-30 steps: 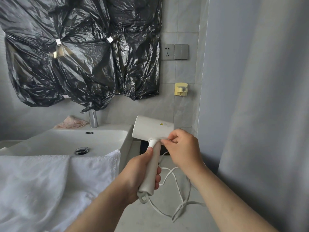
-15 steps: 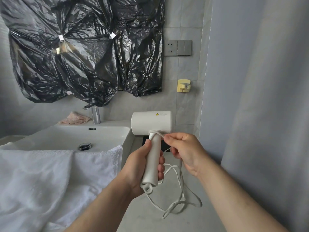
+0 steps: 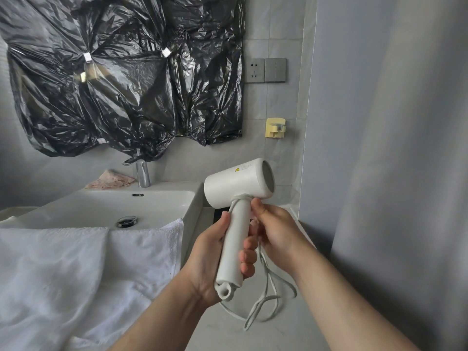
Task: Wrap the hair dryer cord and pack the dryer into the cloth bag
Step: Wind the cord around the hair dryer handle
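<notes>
The plug end of the thin white cord point(image 3: 266, 297) cannot be made out; its loops hang below the hands and the lowest strand ends in a blur over the grey floor. The stretch of cord between the right hand and the handle is hidden behind the fingers. No cloth bag is seen in the view. The wall mirror is masked by crumpled black plastic sheeting point(image 3: 121, 79), taped in several spots, and the left part of the white rectangular ceramic sink point(image 3: 106, 206) is covered by a white terry towel point(image 3: 76, 274) draped over its front edge.

One white plastic hair dryer point(image 3: 239, 188) is held in the air just beyond the sink's right front corner, its barrel pointing right and slightly up, its handle tilted down toward the camera. The left hand point(image 3: 215, 257) is wrapped around the lower handle, thumb up along its left side, fingers curled across the right side, so its grip is clamped on the handle. The right hand point(image 3: 276, 231) is raised at the top of the handle, thumb and forefinger pinched on the cord where one turn is seen laid around the neck under the barrel.

Counted: two hands, one dryer, one cord, one chrome tap point(image 3: 142, 174), one pink cloth point(image 3: 111, 179) at the sink's back edge, one grey wall socket panel point(image 3: 266, 70), one yellow wall hook point(image 3: 276, 128).
</notes>
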### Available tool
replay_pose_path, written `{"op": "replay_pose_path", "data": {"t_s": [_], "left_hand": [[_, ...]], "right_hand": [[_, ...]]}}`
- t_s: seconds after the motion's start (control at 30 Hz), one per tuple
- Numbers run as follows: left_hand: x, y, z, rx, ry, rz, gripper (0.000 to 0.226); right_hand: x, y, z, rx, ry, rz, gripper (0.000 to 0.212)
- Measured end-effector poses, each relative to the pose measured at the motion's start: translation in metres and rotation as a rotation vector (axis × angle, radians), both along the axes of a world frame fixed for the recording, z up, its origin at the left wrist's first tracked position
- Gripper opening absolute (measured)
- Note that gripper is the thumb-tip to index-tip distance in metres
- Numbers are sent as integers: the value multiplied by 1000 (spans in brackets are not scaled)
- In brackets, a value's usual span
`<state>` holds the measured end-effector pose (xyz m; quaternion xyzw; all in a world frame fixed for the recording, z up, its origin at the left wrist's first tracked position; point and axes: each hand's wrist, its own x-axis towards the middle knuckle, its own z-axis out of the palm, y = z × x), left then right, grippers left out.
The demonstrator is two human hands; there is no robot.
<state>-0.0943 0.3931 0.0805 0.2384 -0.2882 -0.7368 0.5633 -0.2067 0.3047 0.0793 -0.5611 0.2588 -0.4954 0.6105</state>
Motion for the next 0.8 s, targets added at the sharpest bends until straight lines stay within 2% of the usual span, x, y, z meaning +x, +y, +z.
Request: {"op": "replay_pose_path", "data": {"t_s": [0.07,0.13,0.2,0.27,0.33,0.4,0.43,0.47,0.53,0.6,0.73,0.8], "left_hand": [[1,0,-1,0,8,-31,51],[4,1,-1,7,-82,-32,53],[8,1,0,26,-256,-32,57],[15,0,3,11,-567,48,61],[30,-5,7,-36,-986,339,68],[49,-11,14,-235,-1328,836,76],[56,-12,22,-375,-1463,970,82],[59,-13,31,-499,-1570,945,94],[61,-19,46,-616,-1608,628,105],[63,-29,51,-642,-1565,431,97],[64,-34,50,-679,-1590,473,97],[61,-32,48,-704,-1545,492,101]], "right_hand": [[-1,2,2,53,-39,116,30],[-5,0,3,64,-58,170,28],[-8,-4,2,64,-46,159,25],[-11,-6,2,51,-25,148,23],[-15,-7,3,-2,34,152,23],[-20,-5,7,-67,130,152,27],[-21,-5,8,-100,177,159,27],[-21,-4,10,-134,222,171,26],[-21,-4,14,-199,295,199,20],[-20,-3,16,-239,334,211,19],[-24,-1,15,-280,361,243,13],[-28,-1,16,-282,363,280,9]]}}
